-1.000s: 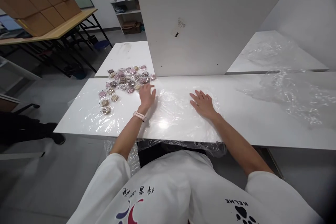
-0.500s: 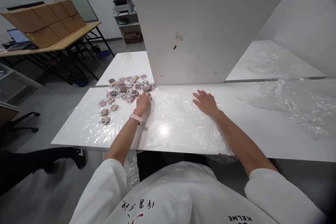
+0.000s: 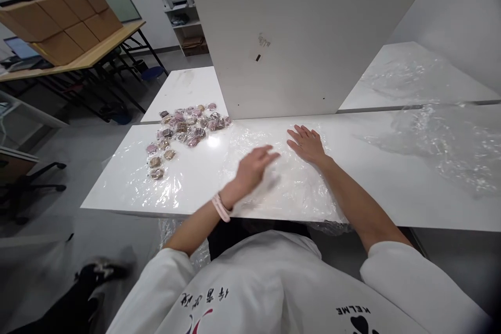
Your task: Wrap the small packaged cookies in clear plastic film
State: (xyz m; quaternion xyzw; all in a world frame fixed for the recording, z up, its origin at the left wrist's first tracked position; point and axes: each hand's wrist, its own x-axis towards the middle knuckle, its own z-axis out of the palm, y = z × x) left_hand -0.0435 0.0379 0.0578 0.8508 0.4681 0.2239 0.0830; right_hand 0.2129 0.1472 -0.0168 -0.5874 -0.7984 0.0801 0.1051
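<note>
My left hand (image 3: 252, 171), with a pale pink band at the wrist, is over the clear plastic film (image 3: 287, 193) on the white table. It is smeared by motion, but two fingers stand apart and I see nothing between them. Whether it touches the film cannot be made out. My right hand (image 3: 307, 143) lies flat on the film's far right part, fingers spread. Left of the film is a cluster of small wrapped pieces (image 3: 190, 124), pinkish, brown and yellowish, in clear packets. A few more, such as a brown wrapped piece (image 3: 156, 174), lie nearer the front.
A tall white panel (image 3: 282, 31) rises at the table's far edge. More crumpled plastic (image 3: 450, 141) covers the right side. Cardboard boxes (image 3: 74, 26) stand on another table at the back left. Someone's leg and shoe (image 3: 97, 271) are on the floor at lower left.
My left hand has left the edge of the wrapped pieces and moved right, toward me, over the film. My right hand keeps its place. The other person's leg has shifted.
</note>
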